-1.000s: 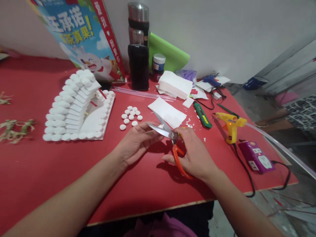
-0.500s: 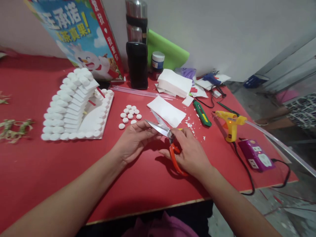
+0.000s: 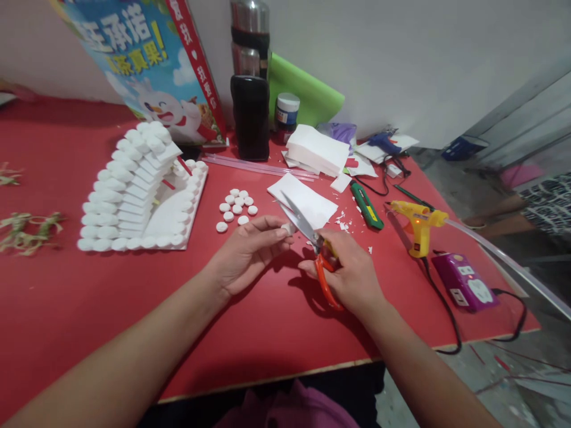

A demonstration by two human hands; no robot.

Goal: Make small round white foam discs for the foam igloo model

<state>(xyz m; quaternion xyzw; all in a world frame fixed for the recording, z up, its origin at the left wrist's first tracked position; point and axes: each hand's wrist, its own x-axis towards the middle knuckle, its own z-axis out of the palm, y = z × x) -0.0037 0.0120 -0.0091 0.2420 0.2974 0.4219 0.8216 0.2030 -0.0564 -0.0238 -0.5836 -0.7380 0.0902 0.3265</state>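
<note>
Between the thumb and fingers of my left hand (image 3: 252,252) is a small white piece (image 3: 288,228), partly covered by the fingertips. My right hand (image 3: 352,267) grips a pair of scissors (image 3: 325,276) with orange handles, the blades pointing up and to the left beside that piece. Behind the blades lies a folded white sheet (image 3: 307,199). Several round white discs (image 3: 236,205) sit on the red table just beyond my left hand. Further left stands a white model staircase (image 3: 134,196) edged with rows of similar discs.
A green utility knife (image 3: 366,205) lies right of the white scraps. Near the right edge are a yellow glue gun (image 3: 417,223) and a purple power socket box (image 3: 466,282) with cords. A black phone-like object (image 3: 250,119) leans on a steel flask (image 3: 250,24). Another person's arm (image 3: 495,217) shows at right.
The scissor blades were spread around the white piece; now they are nearly together and sit to its right. The white piece shows more clearly in my left fingers.
</note>
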